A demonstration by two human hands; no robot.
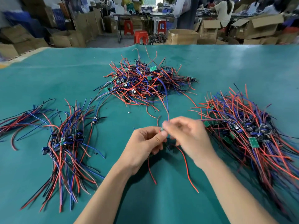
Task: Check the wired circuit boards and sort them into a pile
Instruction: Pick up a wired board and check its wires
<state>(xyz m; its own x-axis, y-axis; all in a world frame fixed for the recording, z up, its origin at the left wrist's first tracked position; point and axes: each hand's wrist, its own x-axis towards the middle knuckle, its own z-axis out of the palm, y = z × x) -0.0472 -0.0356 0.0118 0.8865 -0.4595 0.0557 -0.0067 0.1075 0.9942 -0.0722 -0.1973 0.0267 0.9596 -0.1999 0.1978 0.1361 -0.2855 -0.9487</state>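
Your left hand (144,143) and right hand (186,135) both pinch one wired board (162,129) between the near piles (68,143).

We see a table (48,75) covered in a teal cloth, its far edge running across below the cardboard boxes. Four heaps of wired boards lie on it: a tangled pile (145,83) at the far middle, a combed bundle (68,143) on the near left with its wires fanned toward us, a loose sheaf of wires (21,122) at the far left edge, and a large sorted pile (246,131) on the right. A small screw-like bit (129,112) lies between the piles.
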